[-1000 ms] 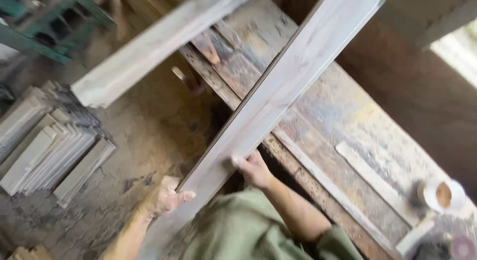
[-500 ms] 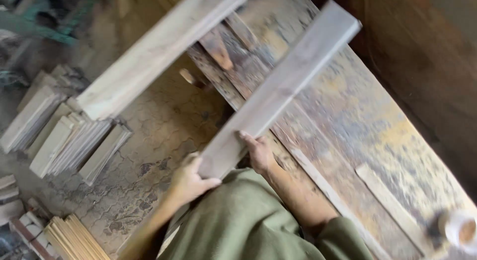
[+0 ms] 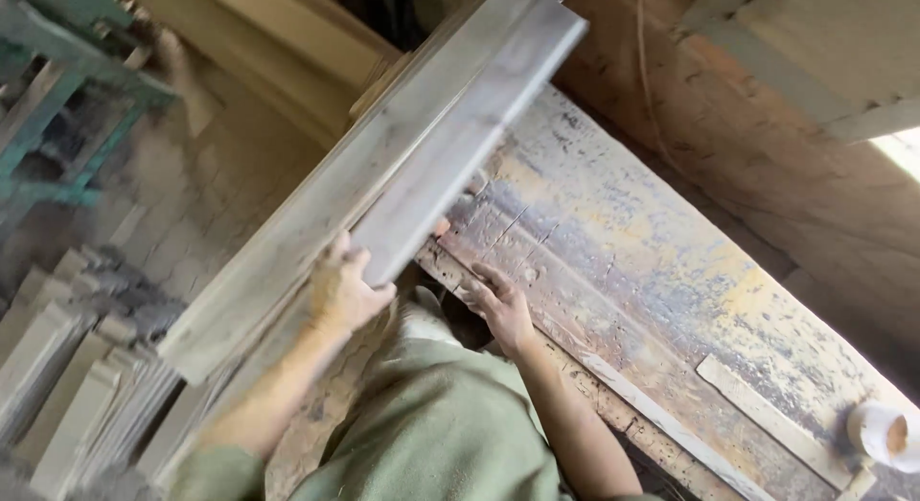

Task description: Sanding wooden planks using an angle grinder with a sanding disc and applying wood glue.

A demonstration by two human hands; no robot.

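The left hand [image 3: 340, 292] has its fingers [image 3: 353, 259] curled over the near end of a grey plank [image 3: 470, 137], gripping it. The plank slants up and away from that hand, lying along the top of a longer board [image 3: 287, 242] that runs the same way; the two look to be touching along their length. The right hand [image 3: 500, 305] is off the plank, fingers spread and loose, holding nothing, resting at the near edge of the worktop [image 3: 652, 271] just right of the plank's held end. On the worktop, well right of the plank, lie a thin strip [image 3: 771, 420] and a small white cup [image 3: 882, 432]. Left of the plank, stacked boards [image 3: 67, 376] lie on the floor.
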